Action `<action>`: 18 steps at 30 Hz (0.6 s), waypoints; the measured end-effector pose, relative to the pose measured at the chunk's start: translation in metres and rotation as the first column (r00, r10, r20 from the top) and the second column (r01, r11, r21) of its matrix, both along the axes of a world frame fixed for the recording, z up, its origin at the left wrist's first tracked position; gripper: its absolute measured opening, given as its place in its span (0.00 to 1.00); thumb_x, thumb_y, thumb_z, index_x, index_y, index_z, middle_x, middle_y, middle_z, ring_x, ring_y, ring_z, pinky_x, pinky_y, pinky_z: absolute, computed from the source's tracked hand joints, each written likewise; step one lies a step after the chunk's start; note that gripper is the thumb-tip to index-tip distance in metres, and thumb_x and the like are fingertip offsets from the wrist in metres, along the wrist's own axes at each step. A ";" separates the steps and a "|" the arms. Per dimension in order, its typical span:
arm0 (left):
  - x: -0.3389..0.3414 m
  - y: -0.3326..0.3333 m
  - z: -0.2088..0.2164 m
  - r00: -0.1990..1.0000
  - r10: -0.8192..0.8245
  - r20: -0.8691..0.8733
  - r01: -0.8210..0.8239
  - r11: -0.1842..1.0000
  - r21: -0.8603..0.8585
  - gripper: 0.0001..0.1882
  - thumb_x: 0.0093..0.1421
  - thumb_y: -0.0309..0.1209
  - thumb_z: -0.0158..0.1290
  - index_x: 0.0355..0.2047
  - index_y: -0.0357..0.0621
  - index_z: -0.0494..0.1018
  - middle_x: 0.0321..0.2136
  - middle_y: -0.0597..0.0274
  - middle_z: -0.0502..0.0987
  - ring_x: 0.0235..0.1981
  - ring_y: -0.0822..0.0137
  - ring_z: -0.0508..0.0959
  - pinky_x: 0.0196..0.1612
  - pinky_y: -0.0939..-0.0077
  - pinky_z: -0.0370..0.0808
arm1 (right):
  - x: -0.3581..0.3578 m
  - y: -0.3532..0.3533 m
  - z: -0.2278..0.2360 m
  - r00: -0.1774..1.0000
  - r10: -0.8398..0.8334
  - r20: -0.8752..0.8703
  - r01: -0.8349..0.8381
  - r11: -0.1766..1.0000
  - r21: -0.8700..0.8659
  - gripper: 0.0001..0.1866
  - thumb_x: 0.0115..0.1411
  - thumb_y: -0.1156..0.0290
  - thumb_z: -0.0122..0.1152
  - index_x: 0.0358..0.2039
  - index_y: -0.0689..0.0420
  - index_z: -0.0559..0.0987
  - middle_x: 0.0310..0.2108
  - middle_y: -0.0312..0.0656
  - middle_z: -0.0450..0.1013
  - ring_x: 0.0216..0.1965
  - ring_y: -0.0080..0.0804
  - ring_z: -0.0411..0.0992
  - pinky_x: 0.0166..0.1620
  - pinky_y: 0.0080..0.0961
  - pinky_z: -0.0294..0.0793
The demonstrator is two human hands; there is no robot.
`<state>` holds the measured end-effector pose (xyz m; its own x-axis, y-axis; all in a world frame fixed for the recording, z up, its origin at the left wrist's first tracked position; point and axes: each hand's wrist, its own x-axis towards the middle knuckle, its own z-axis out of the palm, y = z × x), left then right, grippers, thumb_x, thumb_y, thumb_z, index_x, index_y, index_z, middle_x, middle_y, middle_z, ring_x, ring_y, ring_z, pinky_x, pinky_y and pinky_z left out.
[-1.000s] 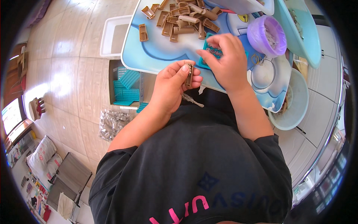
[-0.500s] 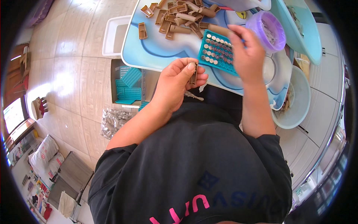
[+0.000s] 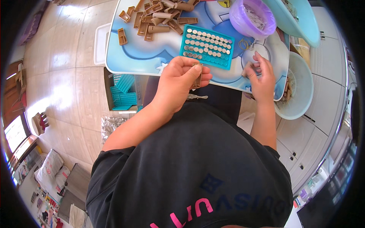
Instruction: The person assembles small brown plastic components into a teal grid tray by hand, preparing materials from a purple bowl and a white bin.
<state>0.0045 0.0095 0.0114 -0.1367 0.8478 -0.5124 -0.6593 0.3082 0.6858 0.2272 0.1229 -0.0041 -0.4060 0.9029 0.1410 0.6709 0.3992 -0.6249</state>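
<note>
My left hand (image 3: 186, 76) is closed on a small brown rectangular plastic case (image 3: 197, 76), its thumb pressed on the upper end. The case is held upright just off the table's front edge. At the right front part of the table, my right hand (image 3: 262, 78) hovers with its fingers apart and slightly bent; no object shows in it. Beyond my left hand lies a teal tray (image 3: 225, 63) with rows of small round silver discs, several of its front slots bare. Farther back is a heap of brown plastic cases (image 3: 157, 29), one lying apart at the left.
A purple bucket (image 3: 232, 19) with a liner stands at the table's back right, beside thin loops (image 3: 245, 44). Past the right edge are a pale blue basin (image 3: 308, 26) and a translucent basin (image 3: 304, 98). Below left, a box holds teal trays (image 3: 123, 98); a clear plastic bag (image 3: 111, 127) lies nearby.
My right hand has moved from over the tray toward me and to the right, uncovering the tray. The view has shifted, so the table sits farther left. My left hand still grips the case.
</note>
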 end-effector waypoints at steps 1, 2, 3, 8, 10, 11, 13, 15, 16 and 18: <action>0.002 0.001 0.001 1.000 -0.010 -0.013 0.010 1.000 -0.001 0.08 0.63 0.29 0.46 0.39 0.36 0.65 0.36 0.51 0.75 0.37 0.62 0.78 0.42 0.69 0.77 | 0.000 -0.004 0.000 0.999 0.032 -0.018 -0.032 0.999 0.001 0.26 0.47 0.70 0.66 0.49 0.59 0.72 0.43 0.46 0.70 0.40 0.39 0.71 0.44 0.29 0.70; 0.003 0.001 0.002 0.999 -0.019 -0.026 0.019 1.000 -0.001 0.09 0.63 0.29 0.46 0.39 0.35 0.65 0.36 0.51 0.75 0.37 0.62 0.78 0.41 0.70 0.77 | 0.002 -0.005 0.000 0.999 0.033 -0.021 -0.033 0.999 -0.002 0.26 0.47 0.70 0.66 0.49 0.59 0.72 0.43 0.46 0.70 0.40 0.39 0.71 0.44 0.29 0.70; 0.003 0.001 0.002 0.999 -0.017 -0.029 0.017 1.000 -0.004 0.09 0.63 0.29 0.46 0.39 0.35 0.65 0.36 0.51 0.75 0.37 0.62 0.78 0.41 0.70 0.77 | 0.005 -0.006 -0.001 0.993 0.084 0.078 -0.090 0.993 0.079 0.31 0.44 0.69 0.69 0.50 0.58 0.71 0.45 0.46 0.69 0.41 0.39 0.70 0.45 0.29 0.69; 0.005 0.004 0.004 0.999 -0.037 0.029 0.039 0.998 -0.042 0.12 0.64 0.29 0.45 0.45 0.35 0.65 0.37 0.53 0.75 0.37 0.65 0.78 0.42 0.72 0.77 | 0.007 -0.007 0.003 0.973 0.117 0.198 -0.146 0.980 0.138 0.35 0.40 0.68 0.71 0.51 0.59 0.69 0.45 0.46 0.69 0.44 0.39 0.69 0.47 0.31 0.68; 0.005 0.004 0.001 0.998 -0.045 0.051 0.047 0.997 -0.054 0.13 0.64 0.30 0.44 0.46 0.35 0.65 0.37 0.54 0.75 0.37 0.65 0.77 0.42 0.72 0.76 | -0.007 -0.015 0.013 0.991 0.106 -0.078 -0.105 0.994 0.022 0.38 0.39 0.70 0.72 0.53 0.59 0.68 0.45 0.46 0.70 0.45 0.41 0.69 0.48 0.32 0.67; 0.005 0.004 0.000 0.996 -0.054 0.074 0.059 0.996 -0.068 0.14 0.64 0.30 0.44 0.48 0.35 0.65 0.37 0.54 0.75 0.38 0.65 0.77 0.42 0.73 0.76 | -0.019 -0.022 0.018 0.991 0.108 -0.078 -0.106 0.994 0.020 0.38 0.39 0.70 0.72 0.53 0.59 0.68 0.45 0.46 0.70 0.45 0.41 0.69 0.48 0.32 0.67; 0.005 0.003 -0.001 0.995 -0.047 0.087 0.053 0.996 -0.073 0.14 0.64 0.30 0.43 0.48 0.35 0.65 0.38 0.54 0.74 0.38 0.66 0.77 0.42 0.73 0.76 | -0.045 -0.037 0.027 0.927 0.242 -0.286 -0.260 0.965 -0.024 0.41 0.38 0.71 0.72 0.55 0.59 0.65 0.43 0.46 0.71 0.44 0.43 0.69 0.47 0.32 0.67; 0.005 0.003 -0.003 0.994 -0.047 0.101 0.054 0.996 -0.073 0.14 0.65 0.30 0.43 0.48 0.35 0.65 0.38 0.54 0.74 0.38 0.66 0.77 0.42 0.73 0.76 | -0.062 -0.044 0.028 0.914 0.303 -0.270 -0.311 0.950 0.012 0.42 0.38 0.72 0.72 0.56 0.59 0.64 0.44 0.46 0.71 0.44 0.43 0.69 0.47 0.32 0.68; 0.004 0.003 -0.005 0.992 -0.056 0.112 0.063 0.996 -0.063 0.14 0.65 0.30 0.43 0.47 0.35 0.65 0.38 0.55 0.74 0.38 0.66 0.77 0.41 0.74 0.76 | -0.068 -0.045 0.029 0.895 0.364 -0.256 -0.365 0.930 0.046 0.43 0.37 0.73 0.72 0.56 0.59 0.63 0.44 0.46 0.71 0.44 0.43 0.69 0.47 0.33 0.68; 0.003 0.003 -0.005 0.990 -0.064 0.122 0.071 0.996 -0.051 0.14 0.65 0.30 0.43 0.47 0.35 0.65 0.38 0.55 0.74 0.38 0.66 0.77 0.41 0.74 0.76 | -0.075 -0.048 0.024 0.892 0.385 -0.237 -0.374 0.923 0.092 0.43 0.37 0.74 0.72 0.56 0.59 0.63 0.44 0.46 0.70 0.43 0.43 0.69 0.46 0.34 0.68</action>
